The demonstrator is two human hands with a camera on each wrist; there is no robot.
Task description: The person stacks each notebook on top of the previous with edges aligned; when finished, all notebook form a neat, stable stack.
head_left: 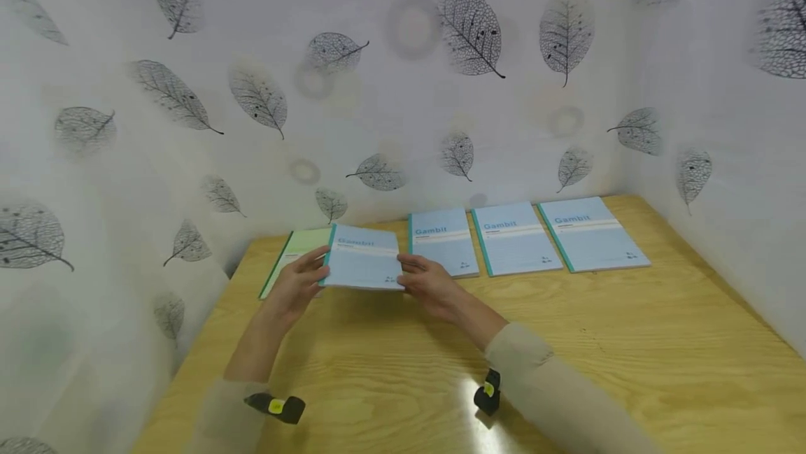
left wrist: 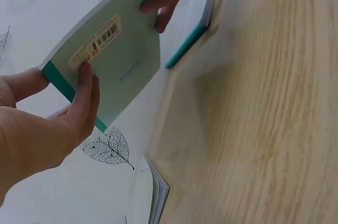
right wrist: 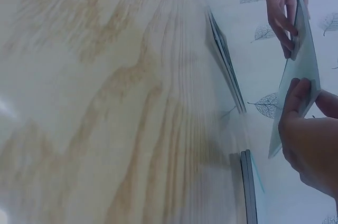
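Observation:
Between my two hands a blue notebook point(head_left: 364, 259) with a teal spine is held up off the table. My left hand point(head_left: 294, 287) pinches it by the spine side, thumb on one face and fingers on the back. My right hand point(head_left: 431, 285) grips the opposite edge. In the left wrist view the notebook's pale back cover point(left wrist: 124, 60) shows a barcode label point(left wrist: 96, 42). A green notebook point(head_left: 306, 240) lies just behind, partly hidden by the held one and my left hand. To the right lies a blue notebook point(head_left: 443, 240) marked "Gambit".
Two more blue notebooks, a middle one point(head_left: 518, 240) and a far-right one point(head_left: 595, 236), lie in the row along the back of the wooden table point(head_left: 403, 370). Walls covered with leaf-print sheeting point(head_left: 403, 90) stand behind and at both sides.

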